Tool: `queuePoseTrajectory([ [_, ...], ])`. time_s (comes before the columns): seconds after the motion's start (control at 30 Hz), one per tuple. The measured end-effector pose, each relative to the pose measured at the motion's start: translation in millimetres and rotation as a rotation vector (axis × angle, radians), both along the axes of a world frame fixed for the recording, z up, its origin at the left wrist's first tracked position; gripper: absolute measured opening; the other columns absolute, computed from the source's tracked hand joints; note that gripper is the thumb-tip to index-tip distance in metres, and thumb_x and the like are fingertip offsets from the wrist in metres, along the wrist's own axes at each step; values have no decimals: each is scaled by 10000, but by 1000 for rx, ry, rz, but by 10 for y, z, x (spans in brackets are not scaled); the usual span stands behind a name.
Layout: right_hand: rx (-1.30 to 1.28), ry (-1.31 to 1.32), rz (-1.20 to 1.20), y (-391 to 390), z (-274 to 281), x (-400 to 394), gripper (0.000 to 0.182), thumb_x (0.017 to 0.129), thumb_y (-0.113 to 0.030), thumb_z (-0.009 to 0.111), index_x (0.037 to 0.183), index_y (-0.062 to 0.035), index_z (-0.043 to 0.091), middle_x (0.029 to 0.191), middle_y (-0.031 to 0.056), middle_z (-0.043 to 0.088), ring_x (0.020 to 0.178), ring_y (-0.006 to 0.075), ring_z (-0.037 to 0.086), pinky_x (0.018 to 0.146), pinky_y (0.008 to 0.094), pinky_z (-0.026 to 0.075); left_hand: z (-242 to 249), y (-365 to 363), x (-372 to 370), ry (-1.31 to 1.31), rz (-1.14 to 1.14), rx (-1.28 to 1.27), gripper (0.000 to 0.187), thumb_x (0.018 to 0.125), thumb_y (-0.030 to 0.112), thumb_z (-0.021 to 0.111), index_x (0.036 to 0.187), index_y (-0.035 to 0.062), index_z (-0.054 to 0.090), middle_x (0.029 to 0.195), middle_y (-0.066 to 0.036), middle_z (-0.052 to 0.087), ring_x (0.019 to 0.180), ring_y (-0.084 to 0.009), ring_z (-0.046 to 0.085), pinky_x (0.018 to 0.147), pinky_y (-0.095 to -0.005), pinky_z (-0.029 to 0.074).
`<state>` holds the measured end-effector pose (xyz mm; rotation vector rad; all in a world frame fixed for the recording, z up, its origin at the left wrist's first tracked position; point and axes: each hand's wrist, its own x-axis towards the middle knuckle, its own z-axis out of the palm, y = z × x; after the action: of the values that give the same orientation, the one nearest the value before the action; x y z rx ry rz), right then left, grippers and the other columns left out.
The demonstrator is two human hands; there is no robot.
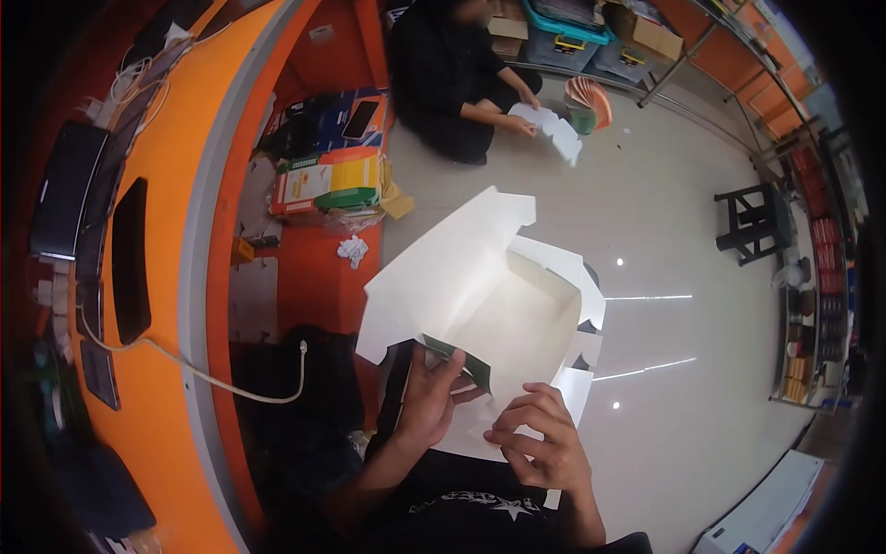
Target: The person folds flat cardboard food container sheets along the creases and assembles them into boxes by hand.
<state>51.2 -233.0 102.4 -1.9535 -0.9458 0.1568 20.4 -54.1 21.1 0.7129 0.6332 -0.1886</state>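
The left hand (432, 399) grips a green flap (469, 365) at the near edge of the white box (521, 314), thumb on top; its other fingers are partly hidden behind the flap. The right hand (543, 436) is at the box's near right corner, fingers bent; whether they pinch the white card beneath or only touch it, I cannot tell. The box is open in front of the person's body, its wide panel (443, 263) spread out to the left. What supports the box is hidden under it.

Left of the box are a crumpled paper (353, 250), colourful cartons (328, 182) and an orange counter (175, 286) with a dark, flat device (131, 258) on it. Beyond the box, another person (443, 78), cut off by the top edge, holds a white cardboard piece (552, 129). Right of the box is a black stool (749, 222); the shelf (817, 277) past it is distorted and dim, its goods hard to identify.
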Motion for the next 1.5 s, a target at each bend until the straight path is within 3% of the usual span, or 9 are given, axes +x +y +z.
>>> queuePoseTrajectory([
  [0.1,-17,-73,-25,54,-47,17,332,613,59,732,923,-60,743,856,55,643,809,225,618,768,402,506,69,-76,10,-17,-9,109,553,961,89,618,1376,143,257,1285,-153,505,1108,-279,613,902,-442,578],
  [0.33,-76,36,-543,163,-170,-20,357,770,26,716,1115,-39,651,931,129,605,731,274,676,610,347,551,-165,-173,-114,-217,-45,129,707,930,-58,573,1459,152,154,1350,-206,484,1193,-320,571,961,-451,554],
  [0.77,-239,-206,-434,51,-486,-62,373,760,49,701,1127,0,659,839,107,651,702,261,642,608,353,530,-418,-298,-158,-280,-68,164,685,909,-76,542,1433,202,200,1326,-137,483,1211,-265,543,1010,-478,497],
  [0.83,-281,-210,-344,40,-460,-41,444,721,64,682,1160,10,647,856,101,652,718,257,630,640,360,520,-448,-301,-168,-291,-70,146,696,905,-81,541,1440,189,186,1330,-136,475,1227,-261,531,1014,-476,495],
  [0.9,-327,-217,-310,58,-495,-52,472,704,67,674,1172,15,640,872,101,652,738,259,629,659,361,517,-504,-296,-184,-358,-229,383,676,891,-52,609,1464,28,259,1424,-126,287,1299,-239,445,1039,-354,461],
  [1.0,-390,-197,-280,70,-519,-62,493,706,62,677,1195,25,626,911,108,655,781,266,630,694,365,516,-520,-295,-143,-406,-175,374,712,887,-84,557,1479,65,192,1377,-131,402,1312,-238,432,1060,-423,454],
  [1.2,-238,55,-216,49,-381,-75,484,789,-19,746,1248,15,595,1039,173,662,922,338,648,786,385,529,-194,-284,-48,-414,-178,402,778,918,83,673,1490,97,147,1338,-116,405,1282,-199,433,971,-308,455],
  [1.43,-179,-201,-703,-343,-130,230,441,867,-46,672,1275,65,547,1269,218,610,1140,359,606,980,409,468,-159,32,24,-495,-287,516,732,937,152,656,1499,62,197,1410,-129,351,1297,-207,415,990,-329,443],
  [1.5,71,166,-883,-270,-178,342,330,1011,-181,521,1231,59,573,1207,181,634,1168,272,576,979,351,440,-18,171,69,-620,-391,532,763,961,160,602,1544,63,120,1485,-105,310,1315,-225,408,1063,-354,379],
])
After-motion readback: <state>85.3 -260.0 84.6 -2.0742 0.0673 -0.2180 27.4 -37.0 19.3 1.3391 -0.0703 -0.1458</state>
